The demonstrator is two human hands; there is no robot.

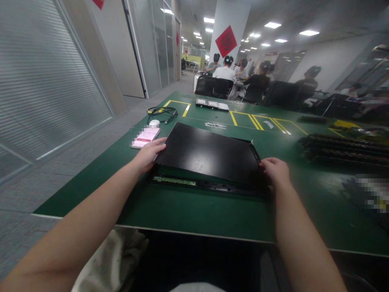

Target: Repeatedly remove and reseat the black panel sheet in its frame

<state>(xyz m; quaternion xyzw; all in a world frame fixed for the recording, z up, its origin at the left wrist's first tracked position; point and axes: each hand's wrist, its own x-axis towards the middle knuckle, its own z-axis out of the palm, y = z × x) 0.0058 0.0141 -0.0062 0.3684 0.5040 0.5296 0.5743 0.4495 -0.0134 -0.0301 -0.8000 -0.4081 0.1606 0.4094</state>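
Fingers of both the left hand point(148, 154) and right hand point(276, 171) curl on the flat glossy black panel point(209, 154); lifting evenly would keep it level.

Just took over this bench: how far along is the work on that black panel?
Done: panel lies over the chassis. In hand: left hand and right hand grip its near corners. Left: the near edge sits raised, a green board showing beneath.

Green table point(194, 211) with yellow tape lines; on it: black panel point(209, 154), phone point(145, 137), mouse point(154, 122), coiled cable point(162, 112).
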